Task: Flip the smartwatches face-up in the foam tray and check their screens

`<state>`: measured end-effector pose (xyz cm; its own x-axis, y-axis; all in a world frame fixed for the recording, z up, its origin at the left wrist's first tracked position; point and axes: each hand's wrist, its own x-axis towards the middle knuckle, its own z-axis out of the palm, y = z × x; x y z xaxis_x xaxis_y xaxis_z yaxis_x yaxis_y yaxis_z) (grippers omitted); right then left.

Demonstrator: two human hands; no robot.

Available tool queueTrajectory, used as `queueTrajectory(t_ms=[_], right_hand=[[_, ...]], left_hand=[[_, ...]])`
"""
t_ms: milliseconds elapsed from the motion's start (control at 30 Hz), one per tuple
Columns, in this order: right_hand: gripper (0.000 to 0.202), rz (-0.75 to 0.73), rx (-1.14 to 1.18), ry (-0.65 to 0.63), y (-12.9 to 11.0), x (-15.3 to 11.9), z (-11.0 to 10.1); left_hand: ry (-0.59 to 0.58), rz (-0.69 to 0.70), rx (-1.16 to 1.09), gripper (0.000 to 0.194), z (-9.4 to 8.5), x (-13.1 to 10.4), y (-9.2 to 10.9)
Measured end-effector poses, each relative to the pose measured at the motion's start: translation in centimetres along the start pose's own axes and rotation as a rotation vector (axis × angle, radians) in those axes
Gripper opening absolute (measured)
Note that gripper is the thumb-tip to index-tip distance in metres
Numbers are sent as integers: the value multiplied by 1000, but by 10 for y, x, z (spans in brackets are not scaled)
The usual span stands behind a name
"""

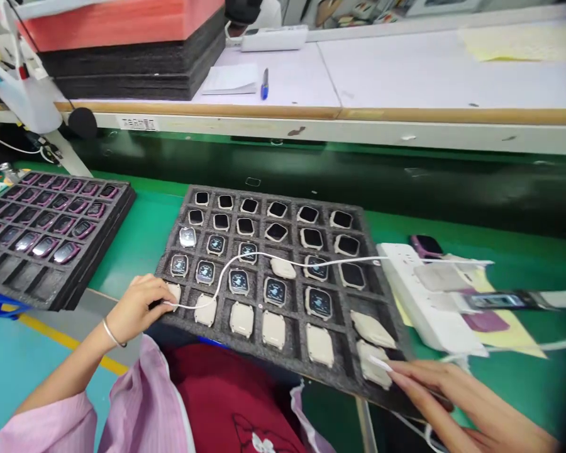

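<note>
A black foam tray holds rows of square smartwatches, several with lit screens and others dark. Along its near edge, watches lie with their pale backs up. My left hand is closed at the near left corner, fingertips pinching the end of a white cable over a face-down watch. That cable arches across the tray toward the power strip. Between the fingertips of my right hand is a white cable plug, at a face-down watch in the near right corner. Another watch rests tilted behind it.
A white power strip stands right of the tray, with a purple watch beyond it. Stacked trays of purple watches sit at left. Behind runs a raised shelf with black foam sheets and a blue pen.
</note>
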<state>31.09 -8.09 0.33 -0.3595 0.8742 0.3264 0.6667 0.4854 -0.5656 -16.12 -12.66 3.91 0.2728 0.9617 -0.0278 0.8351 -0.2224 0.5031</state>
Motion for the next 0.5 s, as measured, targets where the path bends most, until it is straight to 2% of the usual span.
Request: queueTrajectory(t_ms=[67,167,233,333,500], right_hand=[[19,-11,-8,-11,-10,3,-5],[25,71,1,-36,-24,10,-13],[28,111,18,-50,-29,12,-15],[33,124,13,-92,-27,9,-16],[39,85,-92,-114,0,-11,-14]], left_hand=[[16,57,142,22,-1,-1,2],[63,150,400,28,-7,5,0],[49,227,474,29,-12,14,-3],[-5,284,409,26,-20,25,-8],[7,75,148,31,-41,33,-10]])
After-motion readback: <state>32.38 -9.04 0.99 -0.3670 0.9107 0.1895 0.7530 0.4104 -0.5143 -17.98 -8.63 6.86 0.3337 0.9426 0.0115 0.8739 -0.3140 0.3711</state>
